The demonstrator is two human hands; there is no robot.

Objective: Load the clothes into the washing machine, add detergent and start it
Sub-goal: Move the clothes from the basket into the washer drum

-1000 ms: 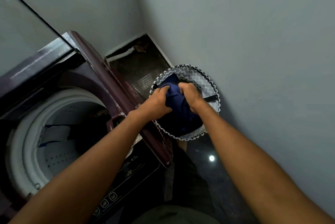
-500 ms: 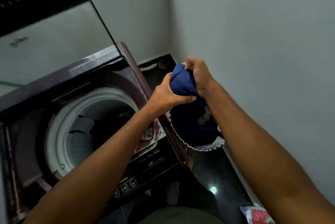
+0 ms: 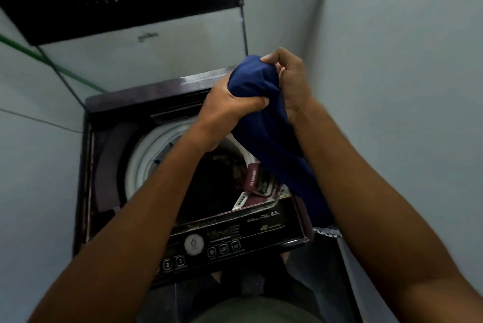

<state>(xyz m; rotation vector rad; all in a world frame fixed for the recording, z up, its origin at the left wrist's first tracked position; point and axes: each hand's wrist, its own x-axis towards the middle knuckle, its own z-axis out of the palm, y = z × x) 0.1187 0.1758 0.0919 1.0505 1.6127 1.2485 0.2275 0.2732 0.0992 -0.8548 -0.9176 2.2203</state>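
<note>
Left hand [image 3: 222, 110] and right hand [image 3: 290, 82] clutching bunched dark-blue soft cloth garment [image 3: 269, 129], over maroon top-loading washing machine [image 3: 109, 165], white ribbed drum rim [image 3: 141, 163] at nine o'clock, glossy black button panel [image 3: 235, 241] at six o'clock.

Your arms cover part of the drum opening [image 3: 146, 163], the laundry basket [image 3: 326, 231] barely peeks out, and the control panel [image 3: 222, 239] labels are too tiny.

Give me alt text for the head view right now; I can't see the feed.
Both hands, left and right, grip a bunched navy garment above the open washer, its tail trailing right toward the basket. Dark clothes already lie in the white-rimmed drum; the control panel is nearest the person.
</note>
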